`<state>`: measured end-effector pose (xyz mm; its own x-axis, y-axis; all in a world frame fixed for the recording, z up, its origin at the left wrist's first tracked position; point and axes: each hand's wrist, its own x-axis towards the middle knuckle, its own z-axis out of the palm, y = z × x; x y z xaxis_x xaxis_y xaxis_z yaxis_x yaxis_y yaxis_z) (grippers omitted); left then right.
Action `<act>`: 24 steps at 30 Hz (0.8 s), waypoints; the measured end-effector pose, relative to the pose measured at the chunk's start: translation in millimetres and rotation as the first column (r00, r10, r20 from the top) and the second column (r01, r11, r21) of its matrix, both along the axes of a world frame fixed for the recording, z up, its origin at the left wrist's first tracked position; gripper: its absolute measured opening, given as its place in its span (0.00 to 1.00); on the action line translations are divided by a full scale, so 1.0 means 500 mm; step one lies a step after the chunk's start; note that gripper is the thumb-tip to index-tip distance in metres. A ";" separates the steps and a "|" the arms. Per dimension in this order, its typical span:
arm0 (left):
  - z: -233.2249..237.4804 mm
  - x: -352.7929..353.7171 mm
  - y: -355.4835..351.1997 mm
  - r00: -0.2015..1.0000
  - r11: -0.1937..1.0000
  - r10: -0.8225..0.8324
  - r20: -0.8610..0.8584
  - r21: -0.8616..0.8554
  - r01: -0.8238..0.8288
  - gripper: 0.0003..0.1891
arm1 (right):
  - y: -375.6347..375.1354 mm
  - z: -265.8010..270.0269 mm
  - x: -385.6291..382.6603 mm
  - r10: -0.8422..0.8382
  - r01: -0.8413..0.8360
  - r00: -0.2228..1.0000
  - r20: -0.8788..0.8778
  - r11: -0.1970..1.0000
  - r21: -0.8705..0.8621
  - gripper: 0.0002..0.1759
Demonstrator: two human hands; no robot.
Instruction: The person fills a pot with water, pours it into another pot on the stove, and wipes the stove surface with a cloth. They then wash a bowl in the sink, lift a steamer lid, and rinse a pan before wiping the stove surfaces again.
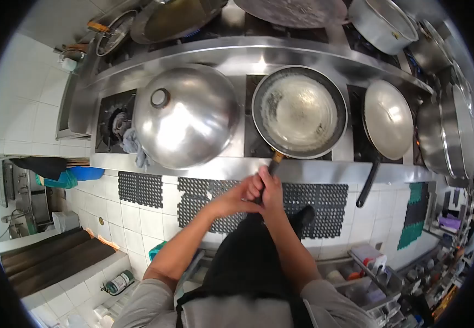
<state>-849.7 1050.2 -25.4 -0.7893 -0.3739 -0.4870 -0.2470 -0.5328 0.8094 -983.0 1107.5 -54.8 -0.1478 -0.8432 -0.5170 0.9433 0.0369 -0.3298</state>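
Note:
A dark-rimmed frying pan (301, 112) sits over a burner in the middle of the stove, its pale inside worn and coated with a thin whitish film. Its handle points toward me. My right hand (271, 190) is closed round that handle, thumb along the top. Against it, lower on the handle, my left hand (238, 199) has its fingers curled round the end, partly hidden by the right hand. Left of the pan stands a large steel domed lid (193, 123) with a dark knob. On the right lies a second frying pan (388, 117), its black handle over the stove edge.
Large pans (179, 19) and a grey pot (383, 24) occupy the back burners. Big steel pots (447, 131) stand at the far right. A grey cloth (133, 145) lies by the left burner. Black perforated mats (316, 205) cover part of the tiled floor.

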 end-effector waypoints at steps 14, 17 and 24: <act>-0.014 -0.040 0.054 0.993 0.954 -0.067 0.101 -0.284 0.094 0.39 | 0.036 0.046 -0.034 0.068 -0.059 0.987 -0.144 0.996 0.061 0.09; -0.001 -0.049 0.055 0.998 0.978 -0.040 0.057 -0.204 0.051 0.41 | 0.038 0.034 -0.037 0.072 -0.069 0.989 -0.130 0.997 0.023 0.10; -0.047 -0.038 0.083 0.998 0.967 -0.035 0.057 -0.249 0.048 0.42 | 0.047 0.051 -0.048 0.079 -0.078 0.993 -0.085 0.997 0.014 0.11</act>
